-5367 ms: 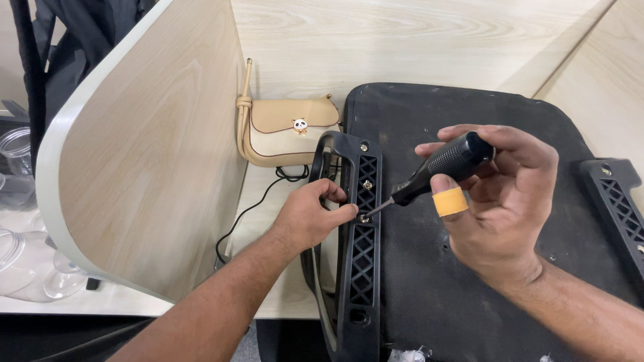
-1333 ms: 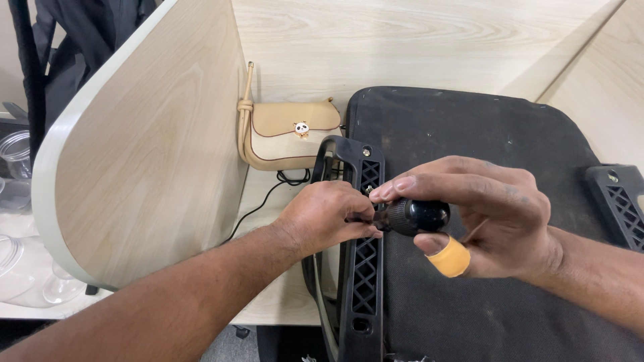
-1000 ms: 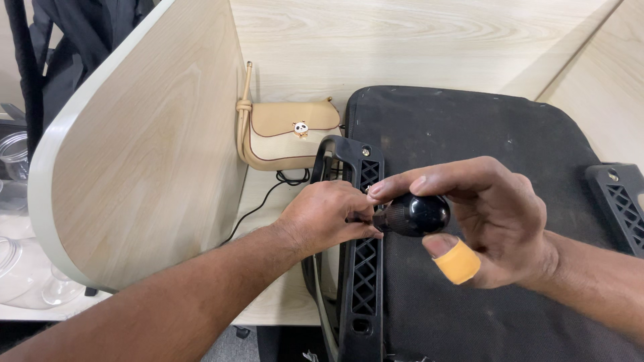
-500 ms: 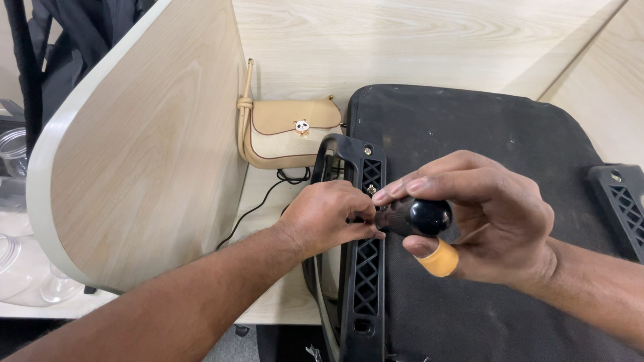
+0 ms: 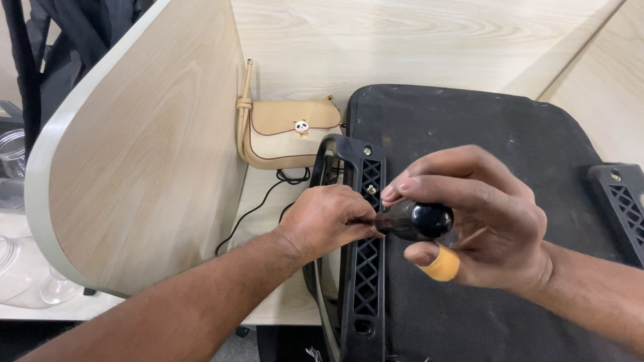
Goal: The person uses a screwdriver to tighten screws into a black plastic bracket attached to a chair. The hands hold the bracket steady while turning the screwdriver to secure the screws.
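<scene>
My right hand (image 5: 479, 221) is wrapped around the black handle of a screwdriver (image 5: 414, 221), which points left toward a black lattice bracket (image 5: 365, 248). An orange band sits on my right thumb (image 5: 439, 263). My left hand (image 5: 329, 220) rests on the bracket's left edge, its fingertips at the screwdriver's tip, which is hidden by them. The bracket runs along the left side of a black upturned chair seat (image 5: 469, 134) lying on the desk. A silver screw (image 5: 371, 190) shows in the bracket just above my fingers.
A beige handbag (image 5: 288, 134) with a small round clasp leans against the wooden desk divider (image 5: 147, 154). A black cable (image 5: 261, 204) trails below it. A second lattice bracket (image 5: 620, 201) lies at the seat's right edge. Glassware (image 5: 13, 161) stands at far left.
My right hand has dropped the screwdriver from a raised slant to nearly level at the bracket, and the grip has twisted, moving the orange-banded thumb. My left hand stays at the bracket.
</scene>
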